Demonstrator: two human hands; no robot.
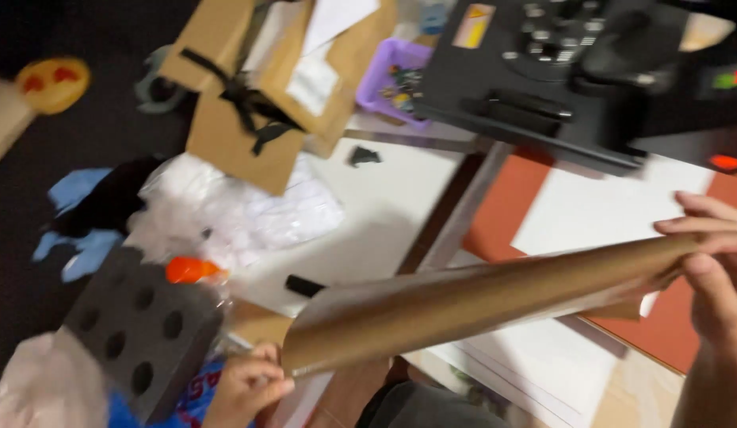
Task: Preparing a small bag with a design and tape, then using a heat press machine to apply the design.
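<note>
Head view, frame blurred by motion. Largest item beyond the hands: a black machine with knobs and red and green lights, sitting at the far edge above an orange-brown mat with a white sheet laid on it, well past the right hand. Spanning the space between both hands is a roll of brown paper, held roughly level and slanting up toward the right; my reading is that it is carried at both ends so the curl stays together and the sheet does not spring flat. Beyond the left hand, well apart, an open cardboard box with black ribbon stands on the white table, beside a purple tray of small parts. Just beside the left hand is a grey foam block with round holes, crumpled clear plastic bags behind it, and an orange cap touching the bags. A small black marker-like object lies just above the roll's left end. Right hand: fingers curled over the upper right end of the roll, thumb underneath, clasping it. Left hand: fingers bent around the lower left edge of the roll, pinching the paper; how tightly, I cannot tell through the blur.
</note>
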